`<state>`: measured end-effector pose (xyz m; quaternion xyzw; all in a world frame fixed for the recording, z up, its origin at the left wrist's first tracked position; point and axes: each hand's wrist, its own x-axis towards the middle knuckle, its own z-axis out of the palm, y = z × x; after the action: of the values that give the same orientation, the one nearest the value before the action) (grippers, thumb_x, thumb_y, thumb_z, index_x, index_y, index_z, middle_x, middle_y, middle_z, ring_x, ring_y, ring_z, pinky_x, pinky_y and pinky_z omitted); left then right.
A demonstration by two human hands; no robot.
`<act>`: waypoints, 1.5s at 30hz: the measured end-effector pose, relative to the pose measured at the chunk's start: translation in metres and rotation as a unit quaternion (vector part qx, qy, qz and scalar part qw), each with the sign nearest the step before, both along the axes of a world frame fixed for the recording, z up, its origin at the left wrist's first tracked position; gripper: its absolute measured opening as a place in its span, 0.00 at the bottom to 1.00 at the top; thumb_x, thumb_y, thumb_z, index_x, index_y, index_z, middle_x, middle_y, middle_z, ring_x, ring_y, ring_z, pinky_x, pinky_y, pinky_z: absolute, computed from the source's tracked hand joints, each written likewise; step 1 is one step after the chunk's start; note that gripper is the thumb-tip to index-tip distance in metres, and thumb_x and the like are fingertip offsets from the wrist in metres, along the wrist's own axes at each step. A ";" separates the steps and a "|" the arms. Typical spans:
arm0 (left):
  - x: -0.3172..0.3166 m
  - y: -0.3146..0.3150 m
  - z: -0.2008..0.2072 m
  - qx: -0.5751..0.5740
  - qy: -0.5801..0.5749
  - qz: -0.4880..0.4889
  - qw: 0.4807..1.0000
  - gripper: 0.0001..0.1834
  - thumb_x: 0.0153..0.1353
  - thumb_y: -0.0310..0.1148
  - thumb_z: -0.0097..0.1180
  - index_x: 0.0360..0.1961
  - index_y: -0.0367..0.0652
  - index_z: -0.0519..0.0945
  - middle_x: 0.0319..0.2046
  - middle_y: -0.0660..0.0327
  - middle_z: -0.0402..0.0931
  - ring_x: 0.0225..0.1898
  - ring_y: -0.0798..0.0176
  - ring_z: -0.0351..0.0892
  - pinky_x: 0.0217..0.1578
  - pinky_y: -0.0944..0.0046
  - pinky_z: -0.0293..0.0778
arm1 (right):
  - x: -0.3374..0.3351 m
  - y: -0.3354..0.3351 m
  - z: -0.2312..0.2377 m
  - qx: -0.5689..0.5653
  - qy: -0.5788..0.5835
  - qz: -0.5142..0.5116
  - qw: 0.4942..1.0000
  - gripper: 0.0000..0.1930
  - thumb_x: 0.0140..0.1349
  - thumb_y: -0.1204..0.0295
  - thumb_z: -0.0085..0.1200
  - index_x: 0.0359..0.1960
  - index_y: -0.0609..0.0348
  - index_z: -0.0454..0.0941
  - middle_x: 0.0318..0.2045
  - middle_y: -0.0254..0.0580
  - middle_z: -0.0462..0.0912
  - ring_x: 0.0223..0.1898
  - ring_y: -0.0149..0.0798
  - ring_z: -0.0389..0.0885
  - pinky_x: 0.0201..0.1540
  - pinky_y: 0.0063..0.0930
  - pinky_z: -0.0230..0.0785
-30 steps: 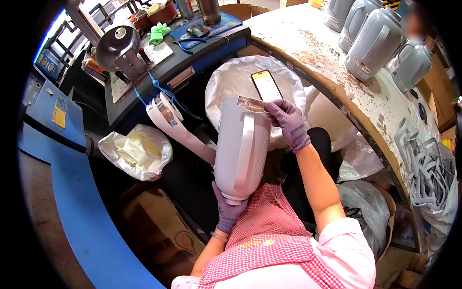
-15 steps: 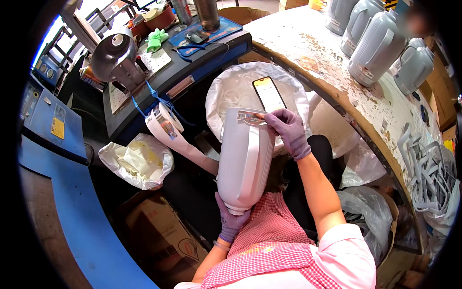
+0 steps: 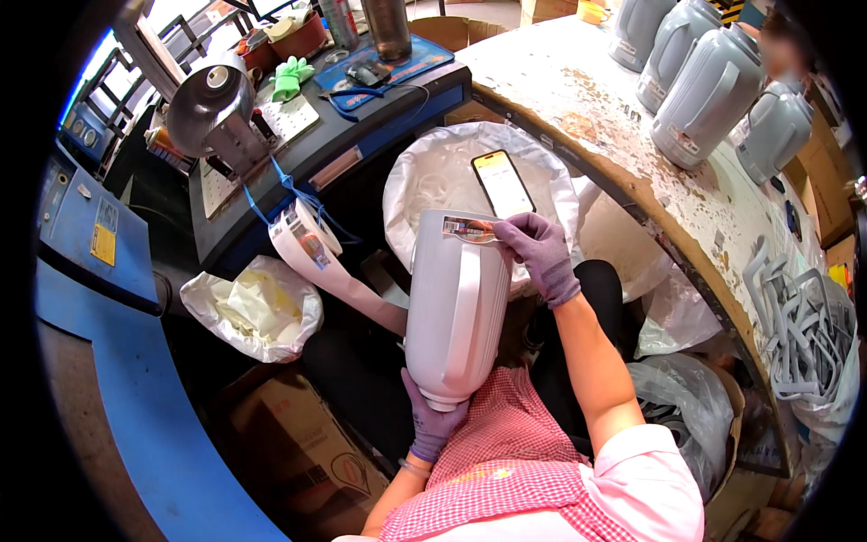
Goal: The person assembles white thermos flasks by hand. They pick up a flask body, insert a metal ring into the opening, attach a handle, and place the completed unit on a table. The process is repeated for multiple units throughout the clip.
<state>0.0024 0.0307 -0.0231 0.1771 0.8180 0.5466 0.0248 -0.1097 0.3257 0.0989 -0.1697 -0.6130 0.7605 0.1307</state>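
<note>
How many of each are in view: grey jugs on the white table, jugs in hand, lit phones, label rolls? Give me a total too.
Grey jugs on the white table: 4
Jug in hand: 1
Lit phone: 1
Label roll: 1
Total: 7

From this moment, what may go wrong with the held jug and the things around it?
The label might crease or sit crooked, because the right hand pinches its right end. The held jug might slip, as the left hand cups only its narrow end. The phone, seemingly resting in the open white bag, could slide if bumped.
</note>
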 end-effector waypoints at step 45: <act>-0.139 -0.194 0.141 0.041 0.120 -0.045 0.991 0.40 0.66 0.47 0.59 0.70 0.34 0.58 0.65 0.47 0.63 0.64 0.51 0.67 0.62 0.50 0.66 | 0.086 0.044 0.101 0.383 0.283 0.185 0.860 0.19 0.65 0.69 0.55 0.59 0.53 0.77 0.40 0.36 0.82 0.41 0.37 0.82 0.42 0.32 0.74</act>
<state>-0.1366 -0.1629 0.1183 0.2788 0.7834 0.5527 -0.0560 -0.0237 0.3699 0.2000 0.2326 -0.8127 0.4910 0.2105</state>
